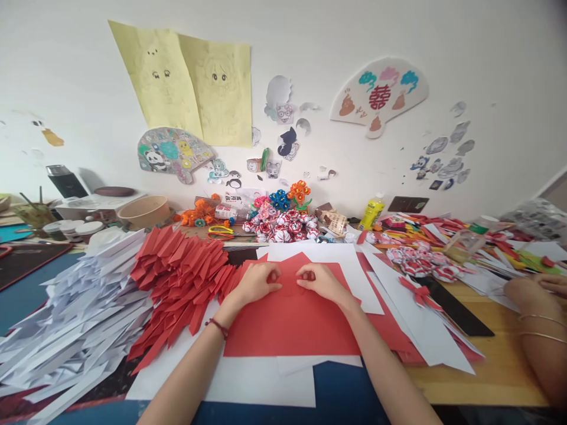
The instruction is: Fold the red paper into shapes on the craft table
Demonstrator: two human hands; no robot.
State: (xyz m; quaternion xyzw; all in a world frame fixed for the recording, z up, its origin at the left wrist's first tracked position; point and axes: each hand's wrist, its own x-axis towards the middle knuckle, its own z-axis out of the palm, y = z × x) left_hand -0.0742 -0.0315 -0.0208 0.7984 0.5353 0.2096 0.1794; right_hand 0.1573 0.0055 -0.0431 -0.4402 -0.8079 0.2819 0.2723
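Large red paper sheets (287, 330) lie in front of me over white paper (266, 383). Above the red sheet, my left hand (260, 281) is closed, thumb and fingertips pinched together. A short gap away, my right hand (323, 281) is pinched in the same way, facing it. Between the fingertips is what looks like a small piece of red paper, hard to tell from the red sheet behind it. Left of my hands rises a pile of folded red paper strips (181, 277), beside a larger heap of folded white strips (84, 313).
Red-and-white paper flowers (287, 227), yellow-handled scissors (220, 231) and a yellow bottle (372, 212) line the wall. To the right are loose white sheets (411, 319), a black flat object (456, 307) and another person's arm (540, 330). Jars (88, 230) stand left.
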